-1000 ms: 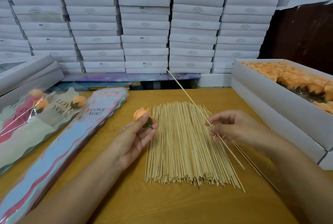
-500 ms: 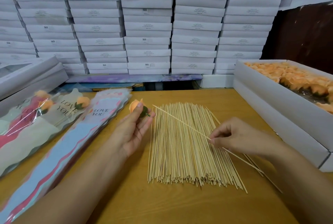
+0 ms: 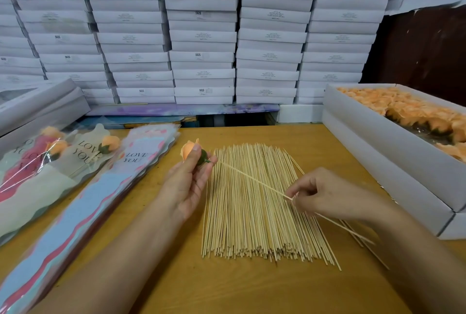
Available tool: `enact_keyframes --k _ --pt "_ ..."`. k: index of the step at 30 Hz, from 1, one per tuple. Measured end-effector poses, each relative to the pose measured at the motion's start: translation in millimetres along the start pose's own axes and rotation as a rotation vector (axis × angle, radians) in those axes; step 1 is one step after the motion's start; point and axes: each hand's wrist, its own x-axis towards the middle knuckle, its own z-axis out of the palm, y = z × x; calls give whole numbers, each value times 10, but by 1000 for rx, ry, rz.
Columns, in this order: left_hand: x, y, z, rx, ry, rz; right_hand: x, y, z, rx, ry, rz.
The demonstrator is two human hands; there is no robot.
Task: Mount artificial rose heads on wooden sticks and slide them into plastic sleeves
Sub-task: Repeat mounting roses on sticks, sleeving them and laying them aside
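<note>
The left hand [image 3: 187,182] pinches an orange rose head [image 3: 189,150] between thumb and fingers near the middle of the worktop [image 3: 227,288]. The right hand [image 3: 325,195] pinches one wooden stick [image 3: 252,178], its tip at the rose's green base. Both are above the bundle of sticks [image 3: 252,212]. Empty plastic sleeves [image 3: 83,202] lie toward the left edge, with a box of rose heads [image 3: 378,132] along the right edge.
</note>
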Motion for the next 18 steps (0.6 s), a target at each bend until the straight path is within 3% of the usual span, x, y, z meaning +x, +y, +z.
enact_keyframes --k 3,6,11,15,18 --pt "-5 4 -3 4 15 12 20 2 20 36 -2 46" --pt "-2 14 -19 -8 20 25 71 13 62 -3 95 74" --pt "-14 14 -38 6 9 7 101 3 53 141 305 -55" --pt "-24 -24 -8 12 6 -2 115 -23 73 266 359 -7" --pt "-46 -47 10 37 0 -16 108 -48 116 261 347 -100"
